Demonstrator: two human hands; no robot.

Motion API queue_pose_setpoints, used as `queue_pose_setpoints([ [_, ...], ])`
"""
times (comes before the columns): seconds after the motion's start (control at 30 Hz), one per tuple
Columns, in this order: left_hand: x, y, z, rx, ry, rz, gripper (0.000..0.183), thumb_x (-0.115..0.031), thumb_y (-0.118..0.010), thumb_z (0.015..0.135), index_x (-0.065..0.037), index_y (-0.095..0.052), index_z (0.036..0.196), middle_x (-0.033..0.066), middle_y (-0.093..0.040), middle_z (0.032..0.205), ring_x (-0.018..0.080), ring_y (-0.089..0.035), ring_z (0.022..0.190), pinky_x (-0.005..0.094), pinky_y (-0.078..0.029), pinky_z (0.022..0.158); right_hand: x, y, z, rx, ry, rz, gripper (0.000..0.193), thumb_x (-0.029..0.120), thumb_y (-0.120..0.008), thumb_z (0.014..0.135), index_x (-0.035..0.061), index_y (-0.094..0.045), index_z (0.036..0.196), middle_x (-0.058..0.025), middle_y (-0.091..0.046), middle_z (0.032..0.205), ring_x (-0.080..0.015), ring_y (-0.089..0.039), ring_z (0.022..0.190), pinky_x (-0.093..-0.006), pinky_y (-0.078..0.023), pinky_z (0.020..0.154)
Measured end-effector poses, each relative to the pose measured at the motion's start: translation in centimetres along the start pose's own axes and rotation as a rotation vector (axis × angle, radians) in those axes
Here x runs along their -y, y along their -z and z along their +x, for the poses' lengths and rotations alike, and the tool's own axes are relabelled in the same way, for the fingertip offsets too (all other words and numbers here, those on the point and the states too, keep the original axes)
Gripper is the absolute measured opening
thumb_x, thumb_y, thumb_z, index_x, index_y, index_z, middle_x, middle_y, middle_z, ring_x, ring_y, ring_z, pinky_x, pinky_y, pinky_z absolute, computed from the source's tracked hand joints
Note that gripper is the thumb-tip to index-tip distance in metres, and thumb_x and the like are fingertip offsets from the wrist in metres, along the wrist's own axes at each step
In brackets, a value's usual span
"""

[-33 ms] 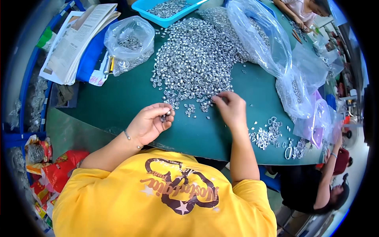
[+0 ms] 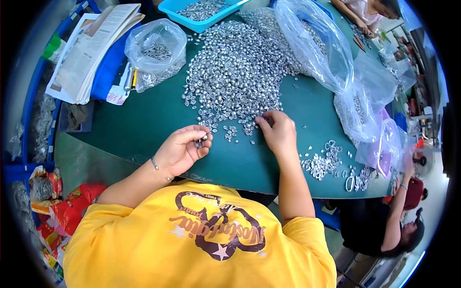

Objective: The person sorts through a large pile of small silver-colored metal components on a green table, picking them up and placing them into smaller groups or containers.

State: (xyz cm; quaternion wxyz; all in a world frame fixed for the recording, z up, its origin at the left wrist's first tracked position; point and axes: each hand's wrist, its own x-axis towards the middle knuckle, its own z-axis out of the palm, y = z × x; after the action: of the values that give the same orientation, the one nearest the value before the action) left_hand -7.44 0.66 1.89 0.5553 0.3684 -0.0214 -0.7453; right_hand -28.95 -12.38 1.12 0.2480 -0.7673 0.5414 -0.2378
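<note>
A big heap of small silver-coloured metal pieces, rounded and hollow-backed, lies on the green tabletop. My left hand is just off the heap's near left edge, palm turned up, its fingers curled round a few of these metal pieces. On the other side, my right hand reaches the heap's near right edge with thumb and forefinger brought together among the pieces. What lies between those fingertips is too small to make out. A little group of loose pieces lies between my hands.
Paler metal pieces are scattered at the right. Clear plastic bags stand behind them; another bag of parts is at the left, beside papers. A blue tray sits at the back. Two other people are at the right.
</note>
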Motion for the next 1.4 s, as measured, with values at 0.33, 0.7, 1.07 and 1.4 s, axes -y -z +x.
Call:
queue_pose_setpoints([
  [0.33, 0.4, 1.3, 0.4, 0.170, 0.184, -0.022, 0.010, -0.006, -0.051, 0.089, -0.002, -0.058, 0.094, 0.0067, -0.060, 0.086, 0.0134, -0.059, 0.074, 0.0255, -0.050, 0.067, 0.1, -0.7, -0.8, -0.058, -0.100, 0.064, 0.014, 0.012, -0.069, 0.077, 0.0009, -0.065, 0.084, -0.0125, -0.060, 0.070, -0.0246, -0.058, 0.060, -0.0335, -0.047, 0.059],
  [0.7, 1.2, 1.4, 1.1, 0.254, 0.355, -0.070, 0.011, -0.006, -0.051, 0.089, -0.002, -0.060, 0.093, 0.0068, -0.061, 0.086, 0.0144, -0.060, 0.074, 0.0271, -0.050, 0.067, 1.5, 0.5, -1.5, 0.143, -0.544, 0.951, 0.013, 0.010, -0.064, 0.085, -0.0012, -0.063, 0.091, 0.0030, -0.048, 0.062, -0.0053, -0.038, 0.048, -0.0197, -0.027, 0.041],
  [1.07, 4.7, -0.8, 3.5, 0.279, 0.625, -0.114, 0.026, -0.021, -0.044, 0.094, 0.000, -0.057, 0.102, 0.0084, -0.061, 0.089, 0.0158, -0.059, 0.079, 0.0292, -0.050, 0.070, 3.9, 0.3, -4.4, 0.048, -0.436, 1.532, 0.015, 0.005, -0.049, 0.081, 0.0032, -0.050, 0.096, -0.0150, -0.059, 0.093, -0.0168, -0.054, 0.071, -0.0245, -0.045, 0.054],
  [1.4, 4.6, -1.8, 4.3, 0.186, 0.733, -0.115, 0.027, -0.031, -0.042, 0.096, -0.007, -0.054, 0.092, 0.0032, -0.055, 0.084, 0.0117, -0.050, 0.069, 0.0213, -0.037, 0.051, 2.6, 1.2, -5.4, -0.118, 0.115, 0.069, 0.017, -0.004, -0.058, 0.079, 0.0000, -0.061, 0.094, -0.0153, -0.060, 0.091, -0.0293, -0.059, 0.081, -0.0353, -0.048, 0.071],
])
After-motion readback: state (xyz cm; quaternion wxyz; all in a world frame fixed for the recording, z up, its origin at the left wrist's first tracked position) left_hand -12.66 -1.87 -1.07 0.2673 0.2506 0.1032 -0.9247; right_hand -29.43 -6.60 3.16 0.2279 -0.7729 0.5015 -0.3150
